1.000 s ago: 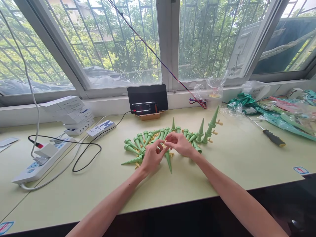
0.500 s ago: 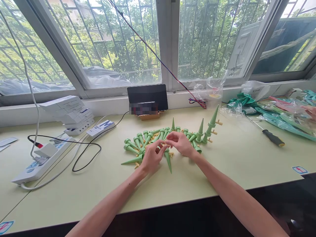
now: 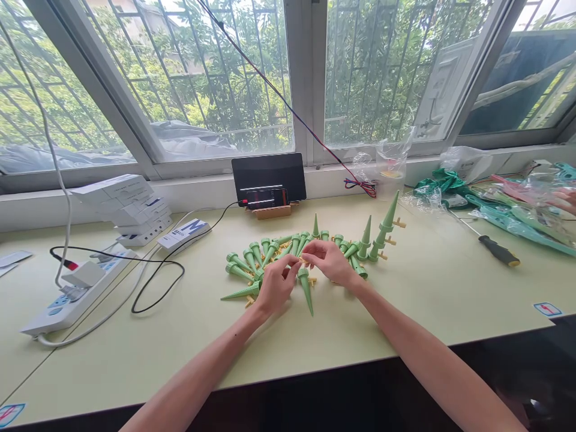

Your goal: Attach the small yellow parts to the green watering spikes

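A pile of green plastic cone spikes (image 3: 252, 255) with small yellow pegs lies on the pale green table (image 3: 405, 300). My left hand (image 3: 274, 287) is closed round the wide end of one green spike (image 3: 306, 291), whose tip points toward me. My right hand (image 3: 330, 263) pinches a small yellow peg (image 3: 306, 262) at that spike's top, fingertips meeting my left thumb. To the right, a tall stack of nested spikes (image 3: 383, 231) with yellow pegs leans up off the table.
A phone on a wooden stand (image 3: 269, 201) stands before a dark tablet by the window. A power strip (image 3: 67, 294), black cable and stacked white boxes (image 3: 128, 207) lie left. A screwdriver (image 3: 497, 252) and green plastic bags (image 3: 504, 204) lie right, where another person's hand (image 3: 566, 199) shows.
My hands have barely moved; the fingertips have shifted slightly at the top of the spike. Another person's hand has come into view at the far right edge.
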`<state>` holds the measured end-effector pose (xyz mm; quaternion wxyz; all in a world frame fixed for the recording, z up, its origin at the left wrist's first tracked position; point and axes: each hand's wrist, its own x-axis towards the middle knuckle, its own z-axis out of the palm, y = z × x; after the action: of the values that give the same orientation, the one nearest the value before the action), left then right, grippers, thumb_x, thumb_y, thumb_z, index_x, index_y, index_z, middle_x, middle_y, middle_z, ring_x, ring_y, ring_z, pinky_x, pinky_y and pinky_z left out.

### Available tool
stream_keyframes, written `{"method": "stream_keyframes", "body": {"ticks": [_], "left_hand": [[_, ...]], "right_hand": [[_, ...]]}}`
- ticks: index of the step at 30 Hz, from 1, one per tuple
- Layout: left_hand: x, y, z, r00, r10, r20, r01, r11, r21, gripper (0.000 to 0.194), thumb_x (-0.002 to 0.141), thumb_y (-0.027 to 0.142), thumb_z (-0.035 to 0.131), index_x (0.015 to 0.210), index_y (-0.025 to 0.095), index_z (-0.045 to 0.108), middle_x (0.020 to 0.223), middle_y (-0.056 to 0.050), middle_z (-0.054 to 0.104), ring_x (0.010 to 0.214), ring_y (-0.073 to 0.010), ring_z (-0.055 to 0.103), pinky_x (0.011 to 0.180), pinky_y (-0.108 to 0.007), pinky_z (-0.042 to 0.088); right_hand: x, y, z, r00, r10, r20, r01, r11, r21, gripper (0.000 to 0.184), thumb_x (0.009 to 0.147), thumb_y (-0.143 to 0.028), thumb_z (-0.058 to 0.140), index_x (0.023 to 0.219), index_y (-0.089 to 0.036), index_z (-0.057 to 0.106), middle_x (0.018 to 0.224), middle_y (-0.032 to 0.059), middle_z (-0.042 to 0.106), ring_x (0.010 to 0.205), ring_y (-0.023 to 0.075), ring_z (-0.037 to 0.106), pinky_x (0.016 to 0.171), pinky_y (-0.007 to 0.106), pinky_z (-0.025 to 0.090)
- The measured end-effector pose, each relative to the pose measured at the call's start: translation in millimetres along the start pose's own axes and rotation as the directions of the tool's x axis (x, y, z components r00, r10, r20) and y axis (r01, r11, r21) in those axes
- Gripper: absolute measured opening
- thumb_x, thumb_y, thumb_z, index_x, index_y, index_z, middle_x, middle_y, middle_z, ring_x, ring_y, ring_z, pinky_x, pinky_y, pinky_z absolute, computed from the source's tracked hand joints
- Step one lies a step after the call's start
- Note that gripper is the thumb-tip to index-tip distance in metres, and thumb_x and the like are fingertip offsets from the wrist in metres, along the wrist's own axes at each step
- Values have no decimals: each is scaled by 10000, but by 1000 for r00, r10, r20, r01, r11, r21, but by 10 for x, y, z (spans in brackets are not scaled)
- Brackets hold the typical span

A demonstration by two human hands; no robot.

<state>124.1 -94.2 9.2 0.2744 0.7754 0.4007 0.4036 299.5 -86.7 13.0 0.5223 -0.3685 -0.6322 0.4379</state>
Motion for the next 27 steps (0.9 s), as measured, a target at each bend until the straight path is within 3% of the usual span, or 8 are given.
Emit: {"method": "stream_keyframes", "body": {"ticks": [10, 18, 27], "left_hand": [[9, -11, -19, 994, -82, -66, 77, 995, -70, 249, 933, 396, 519, 810, 190, 586, 657, 40, 495, 448, -64, 375, 438, -214, 259], [1, -17, -3, 993, -110, -41, 106, 989, -101, 300, 938, 422, 503, 776, 180, 576, 661, 33, 522, 436, -61, 400, 416, -206, 283], [11, -36, 1, 992, -124, -24, 121, 986, -119, 343, 947, 444, 478, 740, 177, 538, 625, 33, 520, 417, -63, 394, 399, -201, 310]], "right_hand": [[-18, -53, 21, 999, 8, 48, -12, 997, 75, 216, 768, -336, 742, 886, -162, 693, 831, 46, 679, 782, 181, 648, 768, 330, 552], [-17, -52, 5, 999, -22, 26, 23, 997, -68, 193, 833, -361, 665, 837, -168, 673, 721, 20, 643, 626, 141, 584, 616, 281, 508], [-32, -72, 18, 999, -13, 32, 15, 997, -72, 257, 880, -416, 596, 777, -183, 630, 667, 3, 609, 551, 127, 549, 547, 263, 477]]}}
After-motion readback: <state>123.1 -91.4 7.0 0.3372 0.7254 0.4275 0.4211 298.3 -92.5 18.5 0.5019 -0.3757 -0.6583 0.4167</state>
